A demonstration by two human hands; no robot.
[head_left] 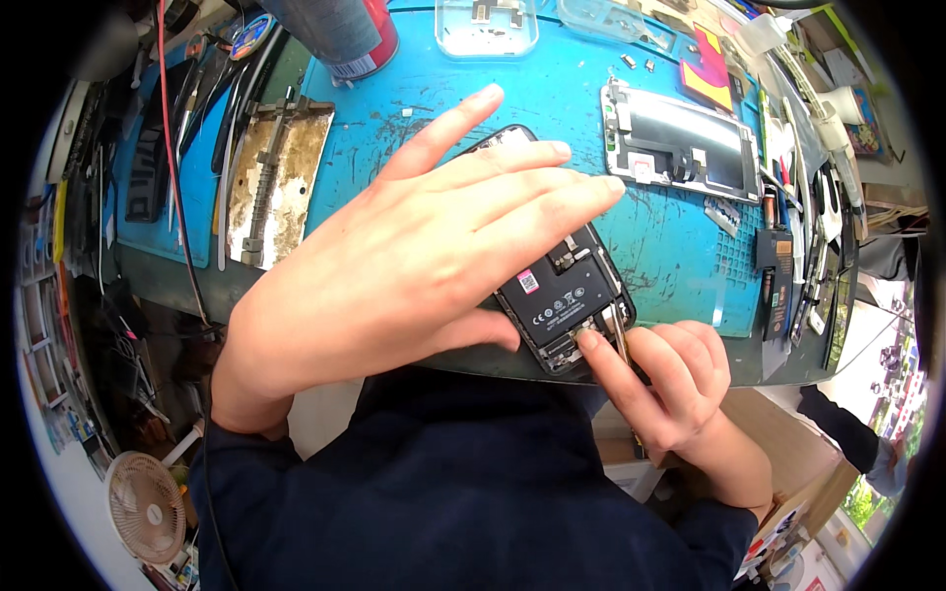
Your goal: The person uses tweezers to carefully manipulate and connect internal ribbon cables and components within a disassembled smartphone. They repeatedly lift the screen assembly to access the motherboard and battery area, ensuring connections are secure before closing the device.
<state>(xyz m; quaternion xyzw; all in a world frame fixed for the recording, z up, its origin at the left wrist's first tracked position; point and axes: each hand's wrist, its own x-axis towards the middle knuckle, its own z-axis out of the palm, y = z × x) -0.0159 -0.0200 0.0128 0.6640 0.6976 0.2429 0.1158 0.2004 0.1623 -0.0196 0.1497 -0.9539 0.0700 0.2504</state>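
Observation:
My left hand (414, 256) stretches over a dark, opened phone (552, 295), fingers extended across its upper half and thumb at its left edge; whether it presses down is unclear. The phone shows a black battery, small connectors and a pink-edged label. My right hand (670, 384) grips slim metal tweezers (618, 333) at the phone's lower right, with the index fingertip at the lower inner parts, beside the tweezer tips. My left fingers hide much of the phone's top.
A blue mat (365, 148) carries a phone frame (729, 143), a clear parts tray (487, 25) and a large can (340, 30). A stained metal fixture (276, 177) lies at left; tools (818, 227) crowd the right. A fan (143, 507) stands lower left.

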